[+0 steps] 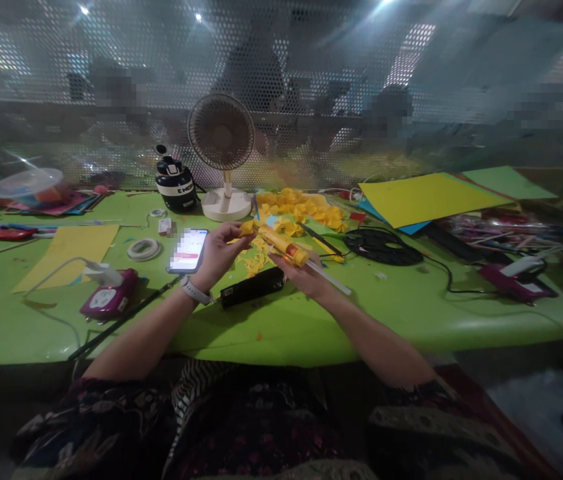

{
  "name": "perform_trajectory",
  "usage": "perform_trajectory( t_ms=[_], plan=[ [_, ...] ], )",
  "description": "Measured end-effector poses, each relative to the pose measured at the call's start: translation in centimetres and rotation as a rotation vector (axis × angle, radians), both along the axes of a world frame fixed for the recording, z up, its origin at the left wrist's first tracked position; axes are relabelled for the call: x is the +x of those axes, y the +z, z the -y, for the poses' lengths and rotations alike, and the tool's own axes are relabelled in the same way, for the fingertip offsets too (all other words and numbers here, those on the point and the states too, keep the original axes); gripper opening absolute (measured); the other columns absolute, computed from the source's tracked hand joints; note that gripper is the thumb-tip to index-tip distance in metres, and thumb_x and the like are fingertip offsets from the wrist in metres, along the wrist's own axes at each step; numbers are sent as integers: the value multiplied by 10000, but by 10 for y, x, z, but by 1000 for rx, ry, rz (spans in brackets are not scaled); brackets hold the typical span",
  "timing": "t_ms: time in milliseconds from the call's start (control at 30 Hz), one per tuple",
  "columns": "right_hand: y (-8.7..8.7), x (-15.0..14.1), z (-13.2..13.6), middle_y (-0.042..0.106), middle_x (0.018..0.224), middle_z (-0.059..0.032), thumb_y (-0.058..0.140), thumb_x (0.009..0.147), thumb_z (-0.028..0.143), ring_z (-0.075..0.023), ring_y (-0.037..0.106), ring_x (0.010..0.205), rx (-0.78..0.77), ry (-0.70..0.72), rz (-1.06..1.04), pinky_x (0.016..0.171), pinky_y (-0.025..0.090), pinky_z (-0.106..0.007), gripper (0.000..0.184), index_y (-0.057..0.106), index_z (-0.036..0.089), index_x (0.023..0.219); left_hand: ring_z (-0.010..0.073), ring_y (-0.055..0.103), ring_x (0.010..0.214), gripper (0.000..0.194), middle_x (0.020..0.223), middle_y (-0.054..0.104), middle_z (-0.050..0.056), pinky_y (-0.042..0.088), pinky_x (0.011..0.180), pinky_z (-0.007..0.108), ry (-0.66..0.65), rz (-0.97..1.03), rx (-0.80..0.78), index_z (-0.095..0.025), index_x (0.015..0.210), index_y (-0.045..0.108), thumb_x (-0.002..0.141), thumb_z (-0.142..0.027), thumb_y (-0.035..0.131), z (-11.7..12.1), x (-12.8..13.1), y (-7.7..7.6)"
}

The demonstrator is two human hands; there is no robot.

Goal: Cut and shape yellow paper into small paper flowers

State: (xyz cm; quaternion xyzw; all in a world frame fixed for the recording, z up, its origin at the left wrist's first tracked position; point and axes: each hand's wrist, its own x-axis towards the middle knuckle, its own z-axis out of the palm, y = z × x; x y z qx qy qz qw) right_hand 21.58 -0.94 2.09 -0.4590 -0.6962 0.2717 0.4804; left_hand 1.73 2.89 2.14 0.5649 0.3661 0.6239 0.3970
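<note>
My right hand (306,272) is wrapped round a yellow hot glue gun (286,248), with a pale glue stick (330,277) jutting from its rear. The gun's nose points toward my left hand (222,250), which pinches a small yellow paper piece (247,229) close to the tip. Below them lies a black, handle-shaped part (252,288); whether it joins the glue gun cannot be made out. Just beyond my hands are yellow paper scraps (255,261) and a heap of crumpled yellow paper petals (306,205). A lit phone (188,251) rests by my left wrist.
A white fan (226,203) and a black bottle (177,187) stand at the back. White tape (144,249) and a purple socket block (108,297) are left. To the right are a yellow pen-like tool (322,242), a black reel-like disc (384,247), yellow sheets (431,199) and another purple block (516,283).
</note>
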Motion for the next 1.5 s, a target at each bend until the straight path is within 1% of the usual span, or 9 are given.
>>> perform_trajectory(
  t_ms=[233,433,667,767,933,1100,1200,1300,1500],
  plan=[
    [1,-1,1,624,623,-10,717,797,513,-127,528,446,-25,4,-29,423,483,-278,333,740,207,926,127,686,754,346,1040,696,78,650,664,287,11,-5,11,-126,689,645,641,-397,855,-1,-1,-1],
    [-1,0,0,585,613,-1,721,777,544,-126,520,469,-37,4,-44,429,480,-283,351,680,195,789,131,691,773,319,1055,698,78,647,673,278,5,-13,17,-121,708,653,664,-376,841,-1,-2,-2],
    [-4,2,-4,562,644,-1,658,838,540,-139,523,552,82,-14,91,522,459,-292,354,592,216,711,123,690,764,308,997,718,65,638,679,256,3,31,-21,-129,731,665,664,-373,841,-2,-2,-1],
    [3,7,-7,570,656,-15,608,872,531,-157,541,612,238,-80,236,601,450,-301,366,558,216,695,117,683,736,321,871,721,39,632,688,254,22,79,-68,-136,765,673,657,-383,847,-3,-3,4],
    [34,34,-6,646,792,-53,606,868,525,-194,615,731,371,-291,318,690,460,-306,329,580,205,795,148,702,813,346,832,718,47,614,664,236,50,139,-128,-139,778,667,655,-411,843,-3,-5,11],
    [44,84,-10,720,916,-80,628,856,534,-253,679,840,214,-435,524,738,476,-325,363,640,208,1014,175,710,837,313,800,713,48,610,638,245,66,173,-159,-143,746,665,648,-390,832,-2,-3,13],
    [26,113,-15,746,971,-122,655,834,538,-328,697,913,-7,-550,754,764,487,-371,491,612,200,1188,192,713,859,283,795,716,51,610,639,257,58,182,-178,-147,734,659,633,-355,823,-1,-2,13],
    [5,133,-15,728,1135,-156,657,831,530,-364,686,1022,-229,-547,879,795,493,-391,596,553,196,1314,200,711,869,270,791,714,52,609,644,267,42,171,-217,-149,733,654,623,-338,814,-1,-2,11],
    [-13,145,-4,667,1269,-191,596,861,472,-359,651,1121,-273,-507,974,864,491,-397,659,470,143,1418,213,699,911,288,817,704,55,593,641,270,22,125,-295,-151,747,642,628,-363,797,-5,-4,5]
  ],
)
